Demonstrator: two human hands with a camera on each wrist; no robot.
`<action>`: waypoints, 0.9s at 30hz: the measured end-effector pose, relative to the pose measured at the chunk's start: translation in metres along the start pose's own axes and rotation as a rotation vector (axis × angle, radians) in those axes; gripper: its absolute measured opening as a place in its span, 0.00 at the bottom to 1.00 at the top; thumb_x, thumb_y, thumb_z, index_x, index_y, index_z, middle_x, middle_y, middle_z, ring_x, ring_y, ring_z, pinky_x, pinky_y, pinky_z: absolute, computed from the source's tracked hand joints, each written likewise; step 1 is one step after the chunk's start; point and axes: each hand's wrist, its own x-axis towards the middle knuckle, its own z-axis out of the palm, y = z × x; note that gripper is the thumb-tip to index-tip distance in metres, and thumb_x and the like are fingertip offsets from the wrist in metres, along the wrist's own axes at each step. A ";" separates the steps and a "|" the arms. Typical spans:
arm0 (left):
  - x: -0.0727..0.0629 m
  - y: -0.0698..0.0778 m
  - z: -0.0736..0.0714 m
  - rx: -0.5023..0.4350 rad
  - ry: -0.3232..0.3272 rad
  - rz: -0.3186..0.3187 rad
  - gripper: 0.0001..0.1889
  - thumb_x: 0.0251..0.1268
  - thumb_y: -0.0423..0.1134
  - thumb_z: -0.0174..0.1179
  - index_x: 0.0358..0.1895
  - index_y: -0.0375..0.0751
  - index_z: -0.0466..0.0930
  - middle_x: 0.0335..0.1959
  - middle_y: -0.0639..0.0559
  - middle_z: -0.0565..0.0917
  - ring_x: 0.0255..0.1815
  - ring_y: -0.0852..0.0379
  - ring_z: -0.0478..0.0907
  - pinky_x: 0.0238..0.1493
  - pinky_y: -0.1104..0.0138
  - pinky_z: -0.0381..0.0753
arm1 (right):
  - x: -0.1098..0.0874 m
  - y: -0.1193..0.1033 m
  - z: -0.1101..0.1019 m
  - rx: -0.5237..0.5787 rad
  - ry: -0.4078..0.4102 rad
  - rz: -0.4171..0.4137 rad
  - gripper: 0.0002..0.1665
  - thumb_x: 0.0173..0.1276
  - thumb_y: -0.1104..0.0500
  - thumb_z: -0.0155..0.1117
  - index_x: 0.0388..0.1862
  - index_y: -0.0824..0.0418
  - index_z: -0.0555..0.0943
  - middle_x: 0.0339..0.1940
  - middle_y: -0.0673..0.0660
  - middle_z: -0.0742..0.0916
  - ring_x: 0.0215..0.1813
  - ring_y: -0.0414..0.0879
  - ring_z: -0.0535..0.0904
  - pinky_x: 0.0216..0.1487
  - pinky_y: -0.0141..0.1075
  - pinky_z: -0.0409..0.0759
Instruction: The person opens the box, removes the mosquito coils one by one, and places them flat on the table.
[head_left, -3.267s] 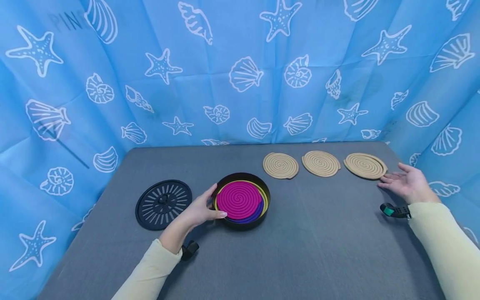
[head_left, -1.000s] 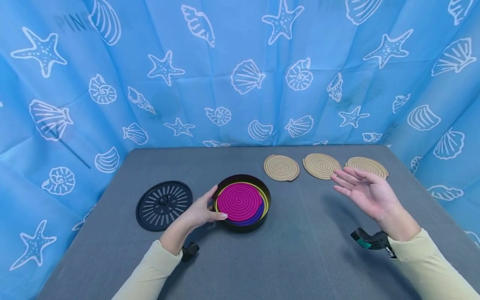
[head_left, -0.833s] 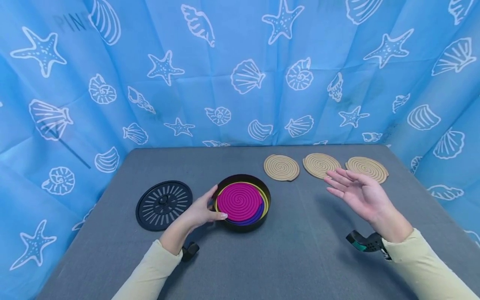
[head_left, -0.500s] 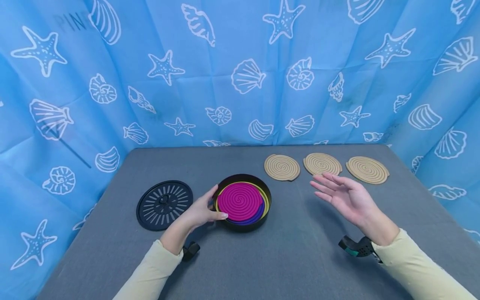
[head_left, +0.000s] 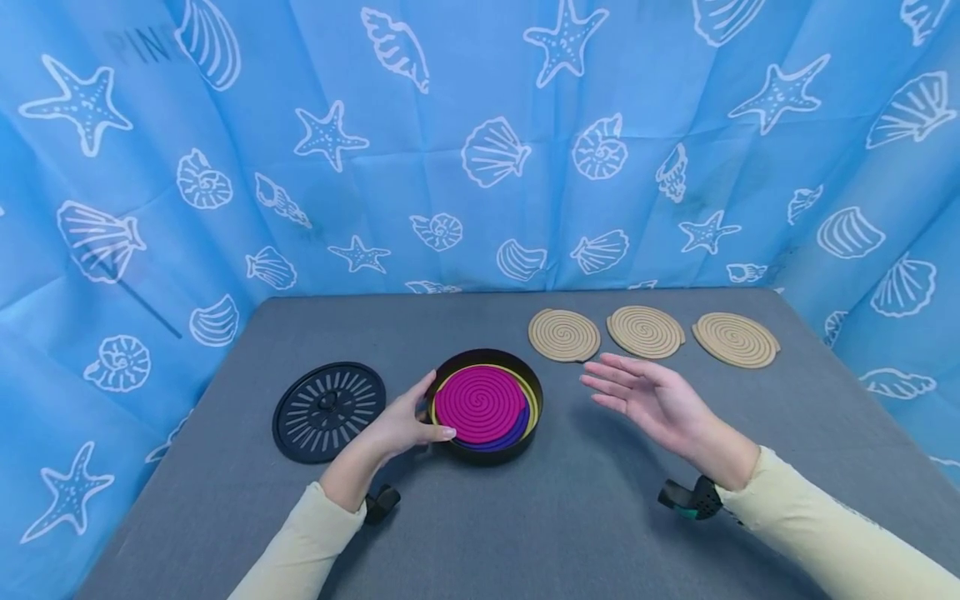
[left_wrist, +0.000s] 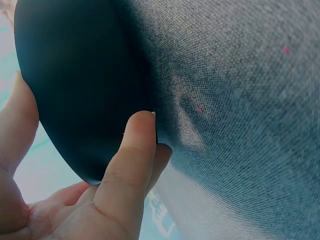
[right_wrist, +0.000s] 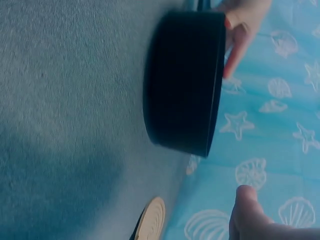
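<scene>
In the head view my left hand [head_left: 397,427] holds the left side of a round black container [head_left: 491,457] on the table. The left wrist view shows its thumb and fingers against the container's smooth outer wall [left_wrist: 80,90]. A magenta spiral coaster [head_left: 478,404] lies uppermost inside, partly covering a blue coaster [head_left: 517,427] and a yellow one [head_left: 535,400]. My right hand [head_left: 660,408] is raised above the table, right of the container, with extended fingers, palm turned upward and nothing in it. Its thumb [right_wrist: 246,210] shows in the right wrist view, apart from the container.
Three beige spiral coasters, left [head_left: 564,335], middle [head_left: 645,332] and right [head_left: 737,340], lie along the back right of the grey table [head_left: 525,533]. At the left is a slotted black lid [head_left: 327,412]. Blue shell-patterned curtains [head_left: 450,142] enclose the back and sides.
My right hand has moved left and nearer from beside the rightmost beige coaster towards the container. My left hand, the container and its coasters have stayed in place.
</scene>
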 end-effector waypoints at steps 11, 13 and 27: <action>0.001 -0.002 0.001 0.003 0.005 -0.004 0.49 0.60 0.31 0.68 0.79 0.50 0.46 0.77 0.34 0.49 0.71 0.32 0.57 0.58 0.49 0.76 | 0.007 0.009 0.029 -0.142 -0.029 0.097 0.39 0.81 0.53 0.39 0.76 0.73 0.39 0.76 0.72 0.56 0.71 0.53 0.66 0.67 0.39 0.69; 0.001 -0.001 0.001 -0.001 0.003 -0.006 0.49 0.60 0.31 0.68 0.79 0.50 0.46 0.77 0.34 0.48 0.71 0.32 0.57 0.58 0.49 0.76 | 0.009 0.009 0.033 -0.150 -0.036 0.112 0.39 0.80 0.53 0.39 0.76 0.72 0.39 0.77 0.73 0.53 0.74 0.57 0.60 0.69 0.40 0.67; 0.001 -0.003 0.000 0.006 0.001 0.003 0.49 0.60 0.31 0.68 0.79 0.50 0.45 0.77 0.34 0.48 0.71 0.31 0.57 0.59 0.49 0.75 | 0.032 0.014 0.059 -0.103 -0.128 0.231 0.42 0.80 0.50 0.35 0.75 0.74 0.31 0.77 0.73 0.42 0.78 0.64 0.40 0.75 0.53 0.46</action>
